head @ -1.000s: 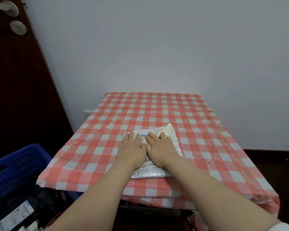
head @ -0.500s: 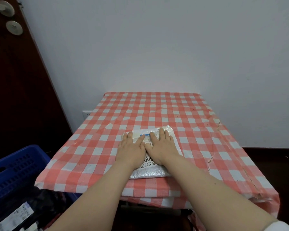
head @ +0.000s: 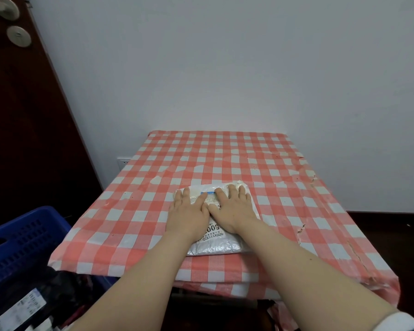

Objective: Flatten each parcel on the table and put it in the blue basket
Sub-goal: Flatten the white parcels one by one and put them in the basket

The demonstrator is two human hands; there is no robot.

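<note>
A dark door fills the left side. Its handle is cut off by the top left corner, and a round lock plate sits below it. The blue basket stands off the table's near left corner, with only its far rim and slotted wall in view; the rest runs out of the picture. Inside lies a dark bag with a white label whose print is too blurred to read. A wall socket peeks out beside the table's left edge, partly hidden by it.

The table wears a red and white check cloth, torn along its right edge. The parcel, a silvery white pouch, lies at the middle of the near edge. Most of its top is hidden under the hands, and of its printed label only a few large digits show between the wrists.

The left hand lies flat on the parcel's left half, fingers straight and spread, gripping nothing. The right hand presses flat on the right half in the same way, and the thumbs touch. A white sleeve is cut off at the bottom right corner.
</note>
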